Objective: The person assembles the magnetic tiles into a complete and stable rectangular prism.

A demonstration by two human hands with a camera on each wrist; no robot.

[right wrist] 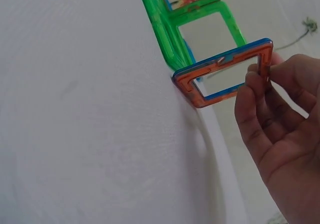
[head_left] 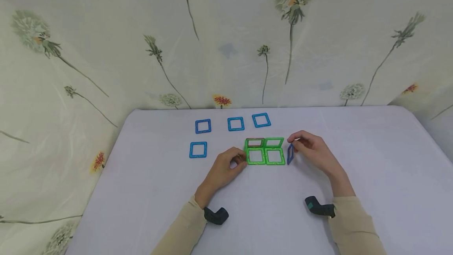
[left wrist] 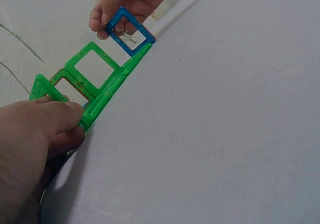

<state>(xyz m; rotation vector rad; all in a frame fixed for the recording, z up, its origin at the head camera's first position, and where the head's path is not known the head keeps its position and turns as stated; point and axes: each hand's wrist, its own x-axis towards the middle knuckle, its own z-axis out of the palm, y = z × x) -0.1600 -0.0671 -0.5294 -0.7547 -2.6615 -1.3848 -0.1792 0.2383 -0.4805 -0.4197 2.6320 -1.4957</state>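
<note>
Green square magnetic frame tiles make a joined piece: two flat tiles (head_left: 275, 164) lie on the table, and others stand up along their far edge. At the left end, my left hand (head_left: 223, 168) holds an upright green tile (left wrist: 44, 86) between thumb and fingers. My right hand (head_left: 313, 153) pinches a blue square tile (head_left: 290, 154) upright at the right end. In the right wrist view, this blue tile's near face (right wrist: 200, 103) looks orange-red. Its lower corner is by the green piece; whether they touch is hard to tell.
Loose blue square tiles lie flat behind and to the left: one tile (head_left: 203, 132) at the back left, two more (head_left: 236, 129) further right, and another tile (head_left: 198, 156) left of my left hand. A white cloth (head_left: 141, 207) covers the table, with a flowered curtain (head_left: 226, 70) behind.
</note>
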